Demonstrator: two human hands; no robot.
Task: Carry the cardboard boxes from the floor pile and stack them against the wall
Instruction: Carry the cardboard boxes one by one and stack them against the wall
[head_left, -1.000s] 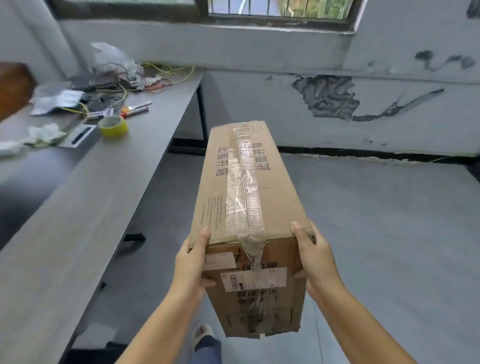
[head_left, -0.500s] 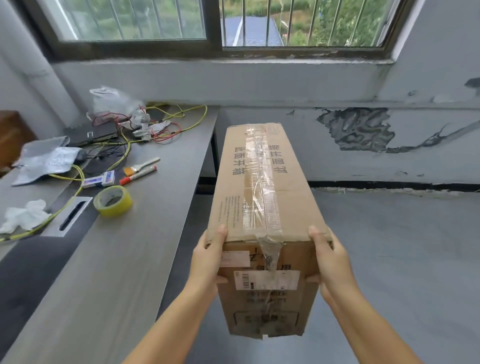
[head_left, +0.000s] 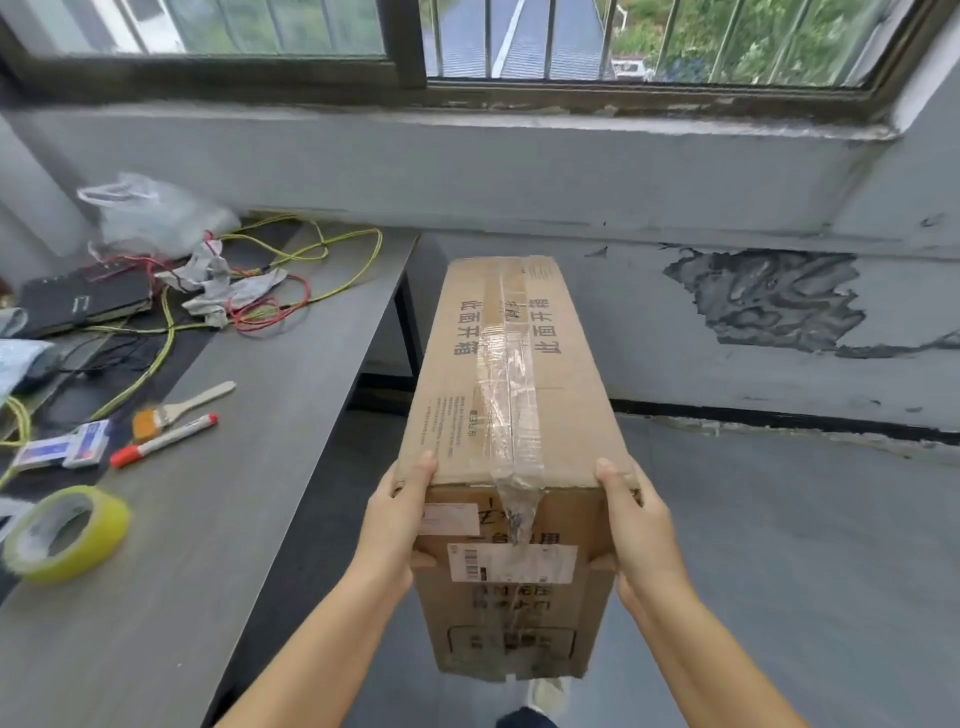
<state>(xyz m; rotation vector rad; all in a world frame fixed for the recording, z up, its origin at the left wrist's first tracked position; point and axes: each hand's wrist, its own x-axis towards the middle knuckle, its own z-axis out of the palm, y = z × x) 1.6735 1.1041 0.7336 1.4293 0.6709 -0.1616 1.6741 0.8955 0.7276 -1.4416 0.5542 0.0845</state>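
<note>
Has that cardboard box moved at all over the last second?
Yes. The cardboard box, held in the left hand and right hand, has come closer to the wall under the window.

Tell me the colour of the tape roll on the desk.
Yellow; the tape roll lies on the desk in the head view.

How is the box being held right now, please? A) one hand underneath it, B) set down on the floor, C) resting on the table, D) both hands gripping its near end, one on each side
D: the left hand and right hand clasp opposite sides of the box at its near end, clear of the table and floor.
</note>
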